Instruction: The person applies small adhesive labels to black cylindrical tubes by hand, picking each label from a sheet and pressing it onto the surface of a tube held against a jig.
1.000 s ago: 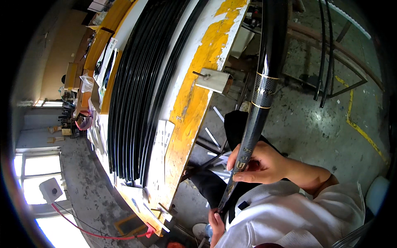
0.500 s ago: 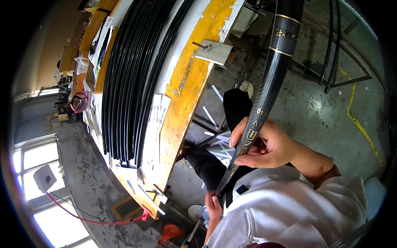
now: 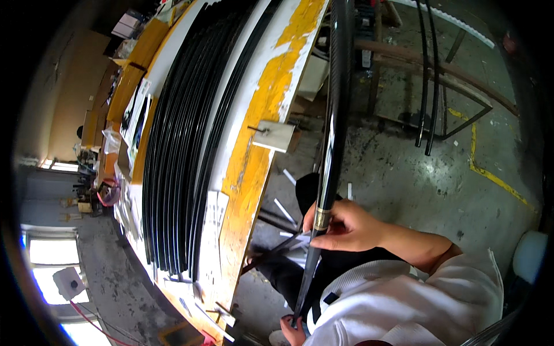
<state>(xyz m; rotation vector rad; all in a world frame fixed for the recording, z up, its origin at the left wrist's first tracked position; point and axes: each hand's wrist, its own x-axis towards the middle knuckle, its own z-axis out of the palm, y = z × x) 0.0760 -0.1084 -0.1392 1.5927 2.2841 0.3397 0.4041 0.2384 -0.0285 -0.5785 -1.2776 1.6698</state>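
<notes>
Right hand [image 3: 346, 228] clenched around a long black rod [image 3: 334, 144], upper end cut off by the frame. Left hand [image 3: 291, 330], mostly hidden at the lower edge, grips its lower end. Beside them: yellow-edged desk [image 3: 259, 150] bearing black rods [image 3: 184, 173]; stained concrete floor [image 3: 398, 173].

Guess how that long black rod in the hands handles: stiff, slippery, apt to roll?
The black rod runs nearly straight well past the right hand, so probably stiff and light for its length. Its glossy finish suggests it could slip. It looks round and tapers toward the left hand, so laid flat it would likely roll in an arc.
</notes>
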